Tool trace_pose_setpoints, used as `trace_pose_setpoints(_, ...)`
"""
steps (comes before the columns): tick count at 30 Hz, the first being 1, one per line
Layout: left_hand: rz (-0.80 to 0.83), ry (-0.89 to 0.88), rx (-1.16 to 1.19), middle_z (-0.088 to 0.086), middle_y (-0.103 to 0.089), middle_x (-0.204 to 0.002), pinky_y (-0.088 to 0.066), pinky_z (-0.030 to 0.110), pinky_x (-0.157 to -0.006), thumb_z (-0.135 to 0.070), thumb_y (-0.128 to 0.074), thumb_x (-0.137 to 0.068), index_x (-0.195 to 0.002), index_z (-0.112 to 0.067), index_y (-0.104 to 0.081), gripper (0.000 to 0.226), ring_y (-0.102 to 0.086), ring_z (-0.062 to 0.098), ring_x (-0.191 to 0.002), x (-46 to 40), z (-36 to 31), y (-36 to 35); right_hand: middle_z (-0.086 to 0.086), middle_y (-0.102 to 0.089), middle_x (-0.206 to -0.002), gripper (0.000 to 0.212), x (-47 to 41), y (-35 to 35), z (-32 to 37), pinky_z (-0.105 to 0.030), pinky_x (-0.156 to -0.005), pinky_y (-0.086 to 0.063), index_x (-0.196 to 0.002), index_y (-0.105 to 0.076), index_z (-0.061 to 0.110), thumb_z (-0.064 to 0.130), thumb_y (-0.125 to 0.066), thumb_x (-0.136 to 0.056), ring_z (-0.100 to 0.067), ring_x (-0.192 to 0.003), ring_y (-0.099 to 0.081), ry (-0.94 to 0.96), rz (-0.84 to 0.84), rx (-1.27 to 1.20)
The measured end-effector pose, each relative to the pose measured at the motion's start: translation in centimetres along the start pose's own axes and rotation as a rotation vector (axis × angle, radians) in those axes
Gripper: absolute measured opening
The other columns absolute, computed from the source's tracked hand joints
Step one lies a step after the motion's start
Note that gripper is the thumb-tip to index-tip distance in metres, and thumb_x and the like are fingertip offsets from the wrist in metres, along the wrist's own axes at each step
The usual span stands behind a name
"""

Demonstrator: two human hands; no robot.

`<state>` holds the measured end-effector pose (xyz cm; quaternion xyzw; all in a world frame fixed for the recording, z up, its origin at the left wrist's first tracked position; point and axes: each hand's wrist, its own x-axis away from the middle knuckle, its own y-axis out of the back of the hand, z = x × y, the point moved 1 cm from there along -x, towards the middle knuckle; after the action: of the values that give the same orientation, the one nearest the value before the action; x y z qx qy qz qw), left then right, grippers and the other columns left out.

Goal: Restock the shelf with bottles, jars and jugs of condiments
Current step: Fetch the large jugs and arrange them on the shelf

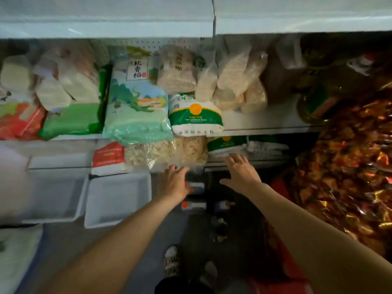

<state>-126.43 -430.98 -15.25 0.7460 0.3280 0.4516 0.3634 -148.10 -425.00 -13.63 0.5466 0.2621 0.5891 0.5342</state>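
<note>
Both forearms reach forward and down from the bottom of the view, above a patterned shoe (171,259) on the grey floor. Past the wrists, the left hand (175,183) has its fingers spread and relaxed, holding nothing; it hovers just over a dark bottle with a red cap (194,186) that lies among other dark bottles in the shadowed bottom level of the shelf. A second red-capped bottle (193,205) lies just nearer the camera than the first. The right hand (240,174) is likewise released, fingers straight and splayed, palm down over the same dark space, its fingertips near the edge of the low shelf board (254,162); whether it touches anything there cannot be told.

Left of the hands sit two white plastic bins (118,200) side by side. Beyond them, on the low board, lie a red-and-white pack (108,158) and clear bags of pale dried pieces (169,151). Higher and farther back, the middle shelf (265,124) carries a pale green rice bag (135,107), a green-and-white flour bag (196,117) and clear bags of pale grain (233,85). To the right hang shiny red-gold wrapped goods (350,166), with a large jug of yellow oil (318,96) behind them on the shelf.
</note>
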Motion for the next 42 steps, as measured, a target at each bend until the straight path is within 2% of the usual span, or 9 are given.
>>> trace_pose_setpoints(6,0.111,0.066,0.064,0.005,-0.045,-0.135,-0.045,0.042,-0.1,-0.051,-0.073,-0.081,-0.14,-0.039,-0.046,0.066,-0.05,0.033,-0.125,-2.3,4.0,-9.3,-0.005,-0.022,-0.161,0.077,-1.5,-10.1,-2.0,-0.047,-0.116,-0.036,-0.15,-0.034,0.025,0.039,-0.074,-0.087,-0.03,-0.148,-0.024,-0.104,0.153,-0.068)
trace_pose_setpoints(11,0.155,0.106,0.149,0.007,-0.045,-0.141,-0.041,0.039,-0.104,-0.044,-0.074,-0.083,-0.141,-0.028,-0.049,0.065,-0.045,0.031,-0.131,-5.5,9.0,-17.1,0.0,-0.007,-0.167,0.078,-3.5,-20.2,-3.6,-0.049,-0.115,-0.038,-0.153,-0.027,0.032,0.043,-0.071,-0.089,-0.032,-0.15,-0.023,-0.183,0.244,-0.222)
trace_pose_setpoints(14,0.192,0.15,0.174,0.007,-0.046,-0.143,-0.041,0.039,-0.103,-0.047,-0.073,-0.085,-0.143,-0.029,-0.046,0.067,-0.046,0.03,-0.13,-8.0,12.3,-21.9,-0.002,-0.008,-0.167,0.075,-5.4,-26.2,-4.4,-0.049,-0.11,-0.043,-0.154,-0.029,0.03,0.048,-0.067,-0.091,-0.033,-0.147,-0.029,-0.237,0.263,-0.293)
trace_pose_setpoints(19,0.241,0.184,0.312,0.01,-0.048,-0.148,-0.037,0.039,-0.108,-0.037,-0.071,-0.09,-0.149,-0.022,-0.039,0.069,-0.045,0.03,-0.134,-12.8,16.2,-30.1,-0.004,-0.011,-0.167,0.072,-9.3,-35.9,-6.3,-0.047,-0.117,-0.031,-0.154,-0.03,0.026,0.05,-0.062,-0.094,-0.031,-0.151,-0.021,-0.27,0.308,-0.392)
trace_pose_setpoints(25,0.232,0.265,0.574,0.012,-0.044,-0.152,-0.03,0.028,-0.109,-0.026,-0.076,-0.086,-0.151,-0.011,-0.036,0.078,-0.041,0.028,-0.14,-18.0,19.6,-39.9,-0.007,-0.026,-0.162,0.065,-14.0,-45.8,-7.7,-0.036,-0.118,-0.026,-0.151,-0.04,0.026,0.048,-0.062,-0.094,-0.025,-0.149,-0.027,-0.318,0.246,-0.534)
trace_pose_setpoints(30,0.25,0.272,0.763,0.003,-0.047,-0.15,-0.038,0.046,-0.114,-0.061,-0.083,-0.061,-0.151,-0.025,-0.034,0.109,-0.045,0.022,-0.138,-20.9,23.2,-46.4,-0.004,-0.03,-0.161,0.054,-16.0,-51.6,-8.2,-0.015,-0.104,-0.022,-0.143,-0.05,0.032,0.043,-0.067,-0.092,-0.016,-0.148,-0.026,-0.261,0.178,-0.627)
trace_pose_setpoints(35,0.263,0.213,0.82,-0.003,-0.05,-0.14,-0.041,0.031,-0.11,-0.019,-0.08,-0.08,-0.153,-0.027,-0.031,0.089,-0.05,0.012,-0.127,-22.6,23.5,-47.0,0.0,-0.032,-0.158,0.036,-16.9,-54.3,-8.9,-0.025,-0.108,-0.037,-0.119,-0.06,0.037,0.033,-0.076,-0.087,-0.004,-0.144,-0.027,-0.231,0.059,-0.777)
trace_pose_setpoints(39,0.306,0.175,0.818,-0.01,-0.05,-0.132,-0.044,0.025,-0.105,-0.02,-0.085,-0.075,-0.151,-0.031,-0.035,0.092,-0.053,0.009,-0.123,-23.7,24.1,-47.2,0.002,-0.041,-0.154,0.034,-17.4,-55.1,-9.4,-0.03,-0.11,-0.039,-0.11,-0.063,0.032,0.034,-0.081,-0.081,0.007,-0.14,-0.024,-0.258,-0.01,-0.804)
trace_pose_setpoints(42,0.315,0.141,0.796,-0.003,-0.044,-0.149,-0.047,0.032,-0.106,-0.034,-0.092,-0.059,-0.142,-0.036,-0.043,0.096,-0.053,0.017,-0.128,-24.3,24.5,-47.0,0.013,-0.051,-0.144,0.034,-17.5,-55.4,-9.6,-0.023,-0.105,-0.042,-0.104,-0.063,0.029,0.032,-0.084,-0.077,0.004,-0.141,-0.028,-0.279,-0.024,-0.827)
